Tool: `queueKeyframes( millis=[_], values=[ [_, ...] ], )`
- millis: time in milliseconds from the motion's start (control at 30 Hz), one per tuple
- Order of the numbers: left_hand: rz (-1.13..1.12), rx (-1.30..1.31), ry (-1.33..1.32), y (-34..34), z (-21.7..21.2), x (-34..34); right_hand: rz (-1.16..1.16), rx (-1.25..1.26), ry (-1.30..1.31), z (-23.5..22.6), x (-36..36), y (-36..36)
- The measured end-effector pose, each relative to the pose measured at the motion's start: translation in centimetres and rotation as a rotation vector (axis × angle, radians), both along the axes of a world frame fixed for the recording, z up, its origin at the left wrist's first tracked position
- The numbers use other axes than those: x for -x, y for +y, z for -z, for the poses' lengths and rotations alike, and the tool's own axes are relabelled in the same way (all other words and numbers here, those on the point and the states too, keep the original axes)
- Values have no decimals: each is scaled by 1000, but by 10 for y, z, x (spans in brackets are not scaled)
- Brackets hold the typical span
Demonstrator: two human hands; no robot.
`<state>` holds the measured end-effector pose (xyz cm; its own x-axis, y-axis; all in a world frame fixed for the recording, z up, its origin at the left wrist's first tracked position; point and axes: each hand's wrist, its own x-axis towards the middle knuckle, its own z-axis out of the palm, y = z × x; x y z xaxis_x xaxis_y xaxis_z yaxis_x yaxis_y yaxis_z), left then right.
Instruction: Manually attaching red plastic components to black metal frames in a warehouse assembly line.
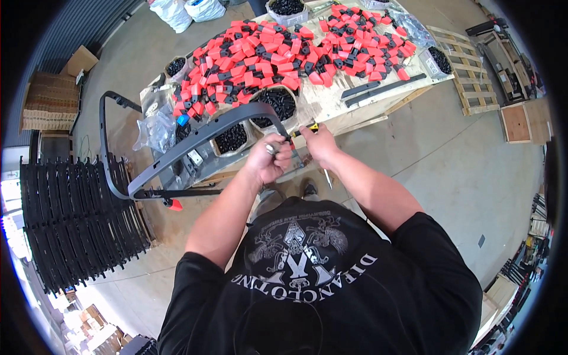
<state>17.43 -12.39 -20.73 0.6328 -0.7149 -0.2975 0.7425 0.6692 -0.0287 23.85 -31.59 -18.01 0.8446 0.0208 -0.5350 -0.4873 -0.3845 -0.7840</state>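
Note:
A large black bent tube frame (201,137) reaches from the left to in front of me, over the table's near edge. My left hand (273,158) is closed at the frame's near end, and a small silvery metal piece (270,149) shows among its fingers. Just to the right, my right hand (320,145) is closed on a screwdriver with a yellow-and-black handle (313,127). Its metal shaft (328,178) sticks out below the hand, toward me. The fingers partly hide the frame's end. A red-and-black cap (173,205) sits at the frame's lower far-left part.
Many red-and-black caps (248,56) are heaped on the table (331,109). Bins of small black parts (275,105) stand among them. Two black bars (384,89) lie at the table's right. Stacked black frames (83,225) stand on the left; a wooden pallet (467,74) is at right.

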Motion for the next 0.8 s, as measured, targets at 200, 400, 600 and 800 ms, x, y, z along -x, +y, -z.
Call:
queueKeyframes(
  millis=[200, 400, 600, 800],
  values=[
    [780, -1740, -581, -44, -46, -6, -20, 16, -37, 19, 0, -3],
    [331, -1548, -581, -40, -44, 7, -13, -1, 39, 15, -6, -3],
    [444, -1857, -576, -40, -11, -2, -22, -25, 109, 6, -10, -5],
    [401, -2214, -857, -48, -8, 13, -14, 13, -42, 21, -10, -3]
  ],
)
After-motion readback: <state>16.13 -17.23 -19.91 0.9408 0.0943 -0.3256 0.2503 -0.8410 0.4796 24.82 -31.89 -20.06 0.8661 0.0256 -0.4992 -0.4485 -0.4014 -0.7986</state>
